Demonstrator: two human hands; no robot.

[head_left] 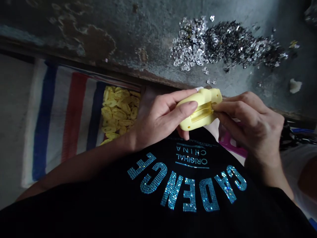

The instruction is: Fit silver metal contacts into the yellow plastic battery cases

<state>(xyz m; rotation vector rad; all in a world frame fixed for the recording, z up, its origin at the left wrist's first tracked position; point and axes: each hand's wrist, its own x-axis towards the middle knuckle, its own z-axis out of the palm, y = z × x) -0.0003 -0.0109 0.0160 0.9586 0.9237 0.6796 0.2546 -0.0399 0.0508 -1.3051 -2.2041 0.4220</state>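
Note:
A yellow plastic casing (200, 122) with a rectangular recess and small screw holes is held in front of my chest. My left hand (163, 115) grips it from the left, thumb across its face and fingers behind. At the right end of the recess, my right hand (250, 122) pinches with thumb and forefinger; whatever sits between those fingertips is hidden or too small to name. Beyond the casing, a heap of small shiny metal plates (223, 43) lies on the worn metal bench (138, 36).
Several yellow plastic pieces (119, 110) fill an opening beside a striped woven sack (79, 115) at my left. A whitish lump (295, 86) lies on the bench at right. Something magenta (231, 143) shows below my right hand. Another person's leg (307, 175) is at the right edge.

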